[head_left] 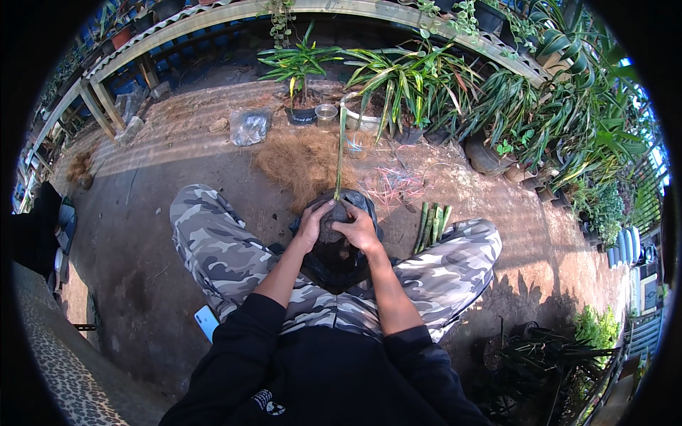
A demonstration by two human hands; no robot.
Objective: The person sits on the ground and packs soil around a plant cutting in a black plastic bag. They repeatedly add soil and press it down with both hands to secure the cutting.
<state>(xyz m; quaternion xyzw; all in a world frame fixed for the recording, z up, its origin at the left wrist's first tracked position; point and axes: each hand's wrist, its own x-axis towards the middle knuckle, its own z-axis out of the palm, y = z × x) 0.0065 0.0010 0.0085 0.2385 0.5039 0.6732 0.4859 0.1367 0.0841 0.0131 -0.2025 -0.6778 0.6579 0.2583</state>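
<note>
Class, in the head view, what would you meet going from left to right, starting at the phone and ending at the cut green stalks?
Phone → clear plastic bag → left hand → right hand → cut green stalks.

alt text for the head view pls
Left hand and right hand hold a dark soil-like clump at the base of a slender green stem over a black container. Loose brown fibre and short green stalks lie nearby.
</note>
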